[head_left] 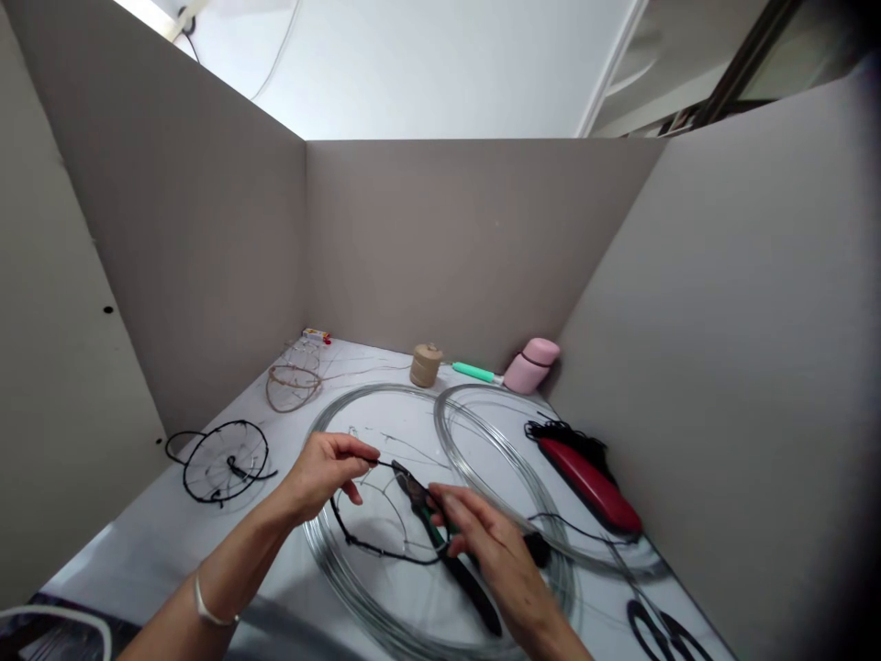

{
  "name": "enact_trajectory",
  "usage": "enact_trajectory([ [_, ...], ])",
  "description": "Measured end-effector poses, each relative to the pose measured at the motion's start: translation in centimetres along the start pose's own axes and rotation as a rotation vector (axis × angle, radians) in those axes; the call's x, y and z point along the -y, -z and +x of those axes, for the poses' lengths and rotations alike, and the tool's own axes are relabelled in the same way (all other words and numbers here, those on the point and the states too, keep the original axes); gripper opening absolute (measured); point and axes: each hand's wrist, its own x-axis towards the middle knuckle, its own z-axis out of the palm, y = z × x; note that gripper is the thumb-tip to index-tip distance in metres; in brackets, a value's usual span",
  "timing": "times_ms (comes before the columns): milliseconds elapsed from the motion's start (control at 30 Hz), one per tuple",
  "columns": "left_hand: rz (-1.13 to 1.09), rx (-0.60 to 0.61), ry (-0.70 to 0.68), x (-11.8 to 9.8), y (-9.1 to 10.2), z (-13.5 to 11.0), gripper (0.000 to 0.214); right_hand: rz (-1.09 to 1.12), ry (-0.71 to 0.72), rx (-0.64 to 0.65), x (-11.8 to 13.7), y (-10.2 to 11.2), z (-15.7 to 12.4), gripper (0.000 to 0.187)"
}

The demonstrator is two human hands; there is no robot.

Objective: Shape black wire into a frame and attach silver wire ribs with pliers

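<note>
Left hand [334, 470] is pinched on black cord [388, 464], stretched between three and four o'clock; by the nearer right hand [490, 537], the black-wrapped ring [382, 553] is gripped at its four-o'clock edge, held at six o'clock from the cord.

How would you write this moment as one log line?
left hand: pinching black cord | right hand: at black-wrapped ring | below hands: pliers, wire coil

One wire coil [342, 592] sits mid-table, another coil [441, 430] overlapping on the right; hoop [378, 551] and pliers [472, 588] over the first. Second hoop [234, 465] off left, spool [425, 367] behind, bottle [529, 367] back right, scissors [662, 626] front right!
</note>
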Motion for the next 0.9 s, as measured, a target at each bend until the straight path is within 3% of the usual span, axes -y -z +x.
enact_trajectory([
  [100, -0.020, 0.003, -0.006, -0.1, -0.1, -0.1, 0.021, -0.239, 0.152, 0.038, 0.8, -0.7, 0.1, 0.037],
  [200, -0.054, 0.036, -0.029, -0.1, -0.1, -0.3, 0.028, -0.412, 0.306, -0.020, 1.6, -1.4, 0.7, 0.030],
  [367, 0.034, 0.100, -0.028, -0.2, 0.3, -0.8, 0.035, -0.446, 0.506, -0.081, 2.8, -1.9, 1.3, 0.023],
  [567, 0.184, 0.239, 0.008, -0.7, 0.8, -1.1, 0.036, -0.428, 0.569, -0.133, 2.7, -2.0, 1.0, 0.024],
  [767, 0.245, 0.204, -0.091, -0.5, 0.9, -1.0, 0.032, -0.350, 0.530, -0.092, 2.2, -2.1, 0.8, 0.023],
  [900, 0.335, 0.180, -0.048, -0.6, 0.8, -1.2, 0.035, -0.289, 0.480, -0.061, 2.2, -2.0, 0.8, 0.022],
])
